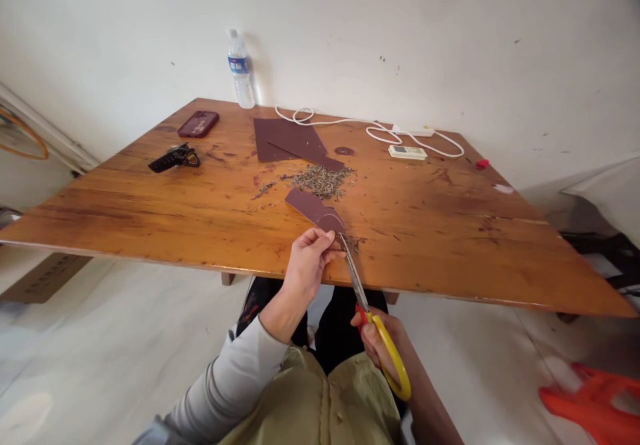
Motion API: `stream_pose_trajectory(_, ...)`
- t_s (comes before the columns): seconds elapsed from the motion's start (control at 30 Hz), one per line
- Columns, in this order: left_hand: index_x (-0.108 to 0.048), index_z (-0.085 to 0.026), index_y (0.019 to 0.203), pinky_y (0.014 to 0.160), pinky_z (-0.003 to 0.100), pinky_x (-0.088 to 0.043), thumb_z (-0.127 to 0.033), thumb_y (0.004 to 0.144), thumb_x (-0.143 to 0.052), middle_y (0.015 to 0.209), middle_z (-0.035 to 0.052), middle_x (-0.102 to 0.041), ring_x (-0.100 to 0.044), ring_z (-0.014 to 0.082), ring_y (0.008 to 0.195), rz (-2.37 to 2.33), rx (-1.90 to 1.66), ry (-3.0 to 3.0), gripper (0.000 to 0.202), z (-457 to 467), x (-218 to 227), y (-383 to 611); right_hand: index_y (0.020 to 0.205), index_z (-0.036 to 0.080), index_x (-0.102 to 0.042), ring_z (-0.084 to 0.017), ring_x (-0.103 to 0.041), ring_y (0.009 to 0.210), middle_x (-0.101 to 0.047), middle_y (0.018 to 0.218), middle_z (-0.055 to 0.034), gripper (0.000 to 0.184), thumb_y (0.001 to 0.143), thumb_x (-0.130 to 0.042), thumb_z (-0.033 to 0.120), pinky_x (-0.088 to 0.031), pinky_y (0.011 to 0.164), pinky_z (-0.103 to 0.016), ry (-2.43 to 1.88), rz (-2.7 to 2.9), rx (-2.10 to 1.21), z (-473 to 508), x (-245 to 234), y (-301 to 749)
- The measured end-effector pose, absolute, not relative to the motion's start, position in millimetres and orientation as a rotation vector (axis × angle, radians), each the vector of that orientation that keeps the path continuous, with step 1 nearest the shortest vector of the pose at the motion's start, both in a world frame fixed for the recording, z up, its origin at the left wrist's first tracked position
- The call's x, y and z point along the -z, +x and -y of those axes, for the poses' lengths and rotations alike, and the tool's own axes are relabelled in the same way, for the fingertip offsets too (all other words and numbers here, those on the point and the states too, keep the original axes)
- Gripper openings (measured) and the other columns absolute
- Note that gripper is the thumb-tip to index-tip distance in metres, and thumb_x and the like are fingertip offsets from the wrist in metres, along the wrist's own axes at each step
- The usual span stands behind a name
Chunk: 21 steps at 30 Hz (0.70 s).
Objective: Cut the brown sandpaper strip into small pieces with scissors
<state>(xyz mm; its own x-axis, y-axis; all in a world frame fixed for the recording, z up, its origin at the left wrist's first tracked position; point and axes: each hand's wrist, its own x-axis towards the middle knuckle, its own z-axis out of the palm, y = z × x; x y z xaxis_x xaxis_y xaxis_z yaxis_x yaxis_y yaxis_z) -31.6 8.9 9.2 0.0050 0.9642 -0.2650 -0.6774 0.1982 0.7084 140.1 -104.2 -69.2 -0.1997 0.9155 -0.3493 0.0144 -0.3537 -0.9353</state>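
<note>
Between the fingertips of my left hand (311, 258) is pinched a strip of dark maroon sandpaper-like sheet (306, 206), which curls over near the table's front edge. My right hand (383, 332) is wrapped round the yellow and red handles of a pair of scissors (354, 275). The scissor blades point up and away, their tips at the strip's edge beside my left fingertips. Just beyond the strip lies a heap of small thin clippings (323, 180). Larger maroon sheets (280, 140) lie flat behind the heap, one overlapping another.
The wooden table (225, 218) meets a white wall. On it are a water bottle (240, 72), a maroon phone case (199, 124), a black object (175, 157), a white cable (345, 121) and a small white device (407, 152). An orange-red item (595, 398) is at lower right.
</note>
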Motion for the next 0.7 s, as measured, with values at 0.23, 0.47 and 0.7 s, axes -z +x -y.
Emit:
stream_pose_trajectory(0.23,-0.059,-0.018,0.065,0.059,0.024,-0.059,-0.030,0.065,-0.099,0.062,-0.0044,-0.061,-0.061,0.0098,0.058,-0.838,-1.357,0.405,0.042,-9.6,-9.6,-31.8,0.082,0.022,-0.059,-0.007,-0.021,0.040,-0.032,0.047,0.0125,0.071,0.078,-0.063,0.093,-0.017,0.039,-0.023,-1.363,1.154,-1.634,105.0,65.0,136.4)
stream_pose_trajectory(0.47,-0.058,-0.018,0.064,0.058,0.023,-0.058,-0.027,0.063,-0.098,0.063,-0.0040,-0.061,-0.061,0.0098,0.058,-0.824,-1.382,0.414,0.041,-9.2,-8.7,-30.8,0.093,0.018,-0.068,-0.009,-0.025,0.045,-0.038,0.052,0.0093,0.077,0.077,-0.062,0.094,-0.018,0.044,-0.026,-1.351,1.279,-1.542,100.7,65.2,141.0)
stream_pose_trajectory(0.7,-0.060,-0.017,0.063,0.060,0.022,-0.058,-0.025,0.060,-0.098,0.065,-0.0044,-0.062,-0.061,0.0083,0.057,-0.824,-1.377,0.421,0.039,-9.2,-9.1,-31.6,0.088,0.020,-0.064,-0.008,-0.021,0.043,-0.031,0.049,0.0122,0.075,0.073,-0.066,0.094,-0.015,0.041,-0.025,-1.374,1.198,-1.598,98.7,63.1,138.2)
